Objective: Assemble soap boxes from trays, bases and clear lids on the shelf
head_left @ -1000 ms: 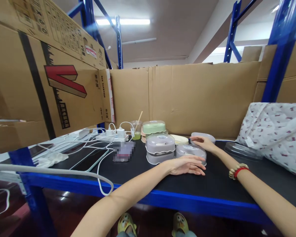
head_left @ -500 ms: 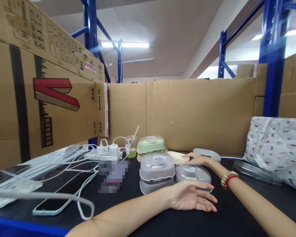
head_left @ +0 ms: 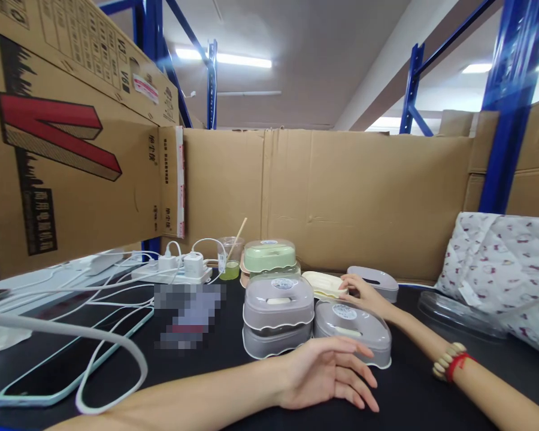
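My left hand [head_left: 327, 374] hovers palm sideways over the black tabletop, fingers apart and holding nothing. Just behind it stands a grey oval box [head_left: 353, 329] with a clear lid, a round sticker and a cream clasp. Farther back, my right hand [head_left: 363, 293] has its fingers curled on the right end of a cream oval tray [head_left: 326, 285]; part of that end is hidden by them. To the left are two stacked grey oval boxes [head_left: 278, 299]. Behind this stack, a green lidded box [head_left: 269, 256] sits on others. A pale lilac oval piece [head_left: 374, 281] with a dark slot lies behind my right hand.
A loose clear lid [head_left: 460, 314] lies at the right beside a patterned quilted bag [head_left: 503, 269]. Left are a phone [head_left: 72, 359], white cables, a power strip [head_left: 170, 273] and a cup [head_left: 230, 257] of green liquid with a stick. Cardboard [head_left: 341, 203] walls the back.
The camera view has shifted, with the table appearing nearer. My left hand has turned slightly, its fingers drooping more. My right hand stays at the cream tray's right end.
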{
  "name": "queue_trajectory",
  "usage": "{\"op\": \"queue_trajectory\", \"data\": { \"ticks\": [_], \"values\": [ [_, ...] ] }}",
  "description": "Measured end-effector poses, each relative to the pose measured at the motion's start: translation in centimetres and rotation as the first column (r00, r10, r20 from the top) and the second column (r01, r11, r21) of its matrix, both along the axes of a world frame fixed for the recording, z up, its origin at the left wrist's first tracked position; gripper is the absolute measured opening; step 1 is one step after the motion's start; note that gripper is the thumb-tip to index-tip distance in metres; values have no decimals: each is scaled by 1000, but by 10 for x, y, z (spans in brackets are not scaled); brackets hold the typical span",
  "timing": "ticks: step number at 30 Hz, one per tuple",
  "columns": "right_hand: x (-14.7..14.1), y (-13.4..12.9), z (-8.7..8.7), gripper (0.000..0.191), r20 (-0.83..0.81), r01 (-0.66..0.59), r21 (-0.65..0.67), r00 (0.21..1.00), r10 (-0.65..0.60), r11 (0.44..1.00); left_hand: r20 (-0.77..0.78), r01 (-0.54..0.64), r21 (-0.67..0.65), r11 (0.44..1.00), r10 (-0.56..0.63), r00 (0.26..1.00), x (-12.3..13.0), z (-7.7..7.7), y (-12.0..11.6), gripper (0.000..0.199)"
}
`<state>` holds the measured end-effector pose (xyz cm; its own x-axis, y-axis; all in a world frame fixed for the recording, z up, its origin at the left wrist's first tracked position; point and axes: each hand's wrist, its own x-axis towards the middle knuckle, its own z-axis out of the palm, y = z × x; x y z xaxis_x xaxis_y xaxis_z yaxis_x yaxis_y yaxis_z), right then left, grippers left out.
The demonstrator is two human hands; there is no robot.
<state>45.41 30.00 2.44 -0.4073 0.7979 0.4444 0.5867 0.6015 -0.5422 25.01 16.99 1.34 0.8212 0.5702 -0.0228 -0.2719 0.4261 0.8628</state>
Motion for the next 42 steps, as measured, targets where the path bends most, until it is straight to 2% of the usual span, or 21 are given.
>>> {"op": "queue_trajectory", "data": {
  "ticks": [3,6,9,11,14,17,20,23,25,27,30,32,34,35,36,37,39,42],
  "values": [
    [5,-7,7,51,-142,123,112,984,-106,986,12,-34,-1,999,34,999,-9,0,-3,44],
    [6,-19,22,59,-317,215,25,928,-196,976,42,-38,9,999,37,998,-12,-2,-2,49],
    [4,-35,40,69,-449,162,-131,870,-204,978,84,-32,8,999,31,996,-12,-3,2,56],
    [4,-45,50,68,-485,109,-141,859,-164,984,116,-29,13,1000,27,993,-11,-4,4,67],
    [10,-54,58,62,-442,43,-112,892,-89,993,146,-34,4,999,33,989,-12,-3,5,86],
    [22,-59,62,56,-376,-46,-180,926,-25,983,150,-43,-24,999,46,988,-12,-3,6,96],
    [32,-61,65,48,-319,-191,-258,942,103,947,150,-34,-58,998,43,988,-13,-2,8,93],
    [34,-65,68,38,-211,-343,-314,934,287,885,175,-9,-63,998,20,984,-13,-1,9,90],
    [31,-68,70,30,-124,-383,-345,924,363,857,180,1,-45,999,7,984,-12,-1,9,88],
    [28,-71,71,25,-80,-372,-368,926,370,852,146,-36,-30,999,40,989,-10,-1,7,73],
    [29,-67,68,45,-107,-292,-423,956,273,858,83,-145,-27,989,147,986,-7,0,3,43],
    [37,-56,62,56,-131,-148,-376,986,106,915,86,-168,-23,985,170,982,-6,1,0,46],
    [51,-42,52,55,-108,112,-179,985,-132,977,83,-164,-24,986,166,983,-7,3,-1,52],
    [59,-34,45,52,-62,264,-24,962,-265,964,65,-164,-31,986,166,984,-7,3,-1,54],
    [68,-26,38,49,23,369,126,927,-375,921,36,-167,-37,985,169,985,-8,4,0,54],
    [76,-20,31,47,115,427,214,882,-457,878,1,-173,-42,984,173,985,-8,5,0,54],
    [90,-10,19,39,245,441,262,830,-501,858,-68,-169,-39,985,166,984,-9,5,2,54],
    [99,-4,7,27,320,395,266,824,-467,879,-123,-148,-6,989,146,982,-9,5,2,51]
  ]
}}
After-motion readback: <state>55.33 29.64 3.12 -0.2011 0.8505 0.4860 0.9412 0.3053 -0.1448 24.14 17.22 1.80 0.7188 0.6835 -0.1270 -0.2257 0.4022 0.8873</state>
